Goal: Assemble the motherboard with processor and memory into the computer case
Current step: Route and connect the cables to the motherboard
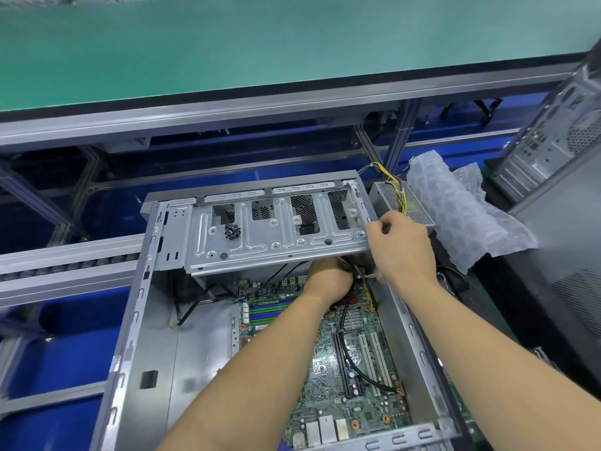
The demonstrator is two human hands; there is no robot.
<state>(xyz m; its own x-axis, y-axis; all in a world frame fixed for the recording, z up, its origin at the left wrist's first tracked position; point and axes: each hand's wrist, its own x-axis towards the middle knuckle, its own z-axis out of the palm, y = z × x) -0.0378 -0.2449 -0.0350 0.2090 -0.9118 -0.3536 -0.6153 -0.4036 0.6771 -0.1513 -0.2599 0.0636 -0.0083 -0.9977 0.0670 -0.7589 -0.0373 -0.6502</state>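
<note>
Blue workbench [81,346] holds the computer case [143,320], motherboard [328,362] lying inside. Left hand [328,278] grips black cables [349,307] under the drive cage [276,229]; right hand [401,245] pinches its far-right corner. Tuck cables gently aside.

Green-topped bench [227,50] behind; aluminium frame rails [195,115]; blue panels [65,353] below.

- The left hand [328,279] fingers vanish under the drive cage [276,229].
- The second computer case [559,135] is cut off at the frame's right edge.
</note>
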